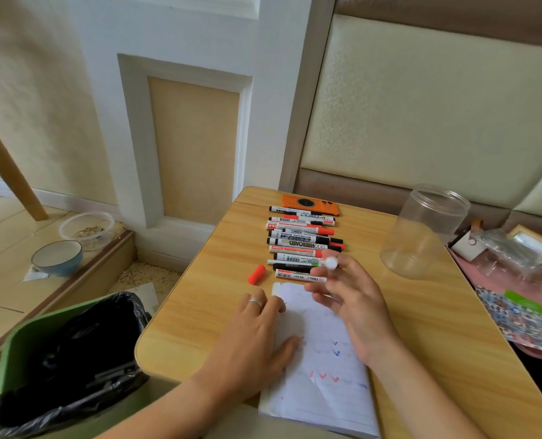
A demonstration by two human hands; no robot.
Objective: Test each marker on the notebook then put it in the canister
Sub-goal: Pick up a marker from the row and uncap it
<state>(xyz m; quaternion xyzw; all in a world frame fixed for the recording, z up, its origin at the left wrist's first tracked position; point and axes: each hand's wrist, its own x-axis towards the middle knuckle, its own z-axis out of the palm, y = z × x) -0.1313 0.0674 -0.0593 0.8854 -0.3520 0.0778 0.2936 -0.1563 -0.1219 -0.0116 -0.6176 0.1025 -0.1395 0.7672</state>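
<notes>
our left hand [257, 331] lies flat, fingers straight, on the notebook [323, 375]. our right hand [355, 305] pinches a marker [330, 263] upright above the page. the canister [421, 232] stands empty, well right.

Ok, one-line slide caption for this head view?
Left hand steadies the notebook while right hand holds an uncapped marker; red cap and empty canister nearby.

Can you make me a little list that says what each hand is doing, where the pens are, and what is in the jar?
left hand: lies flat on the notebook
right hand: holds a marker above the page
loose cap: red, on the table
other markers: in a row beyond the notebook
canister: clear, no lid, no markers inside
page: red and blue ticks
</notes>
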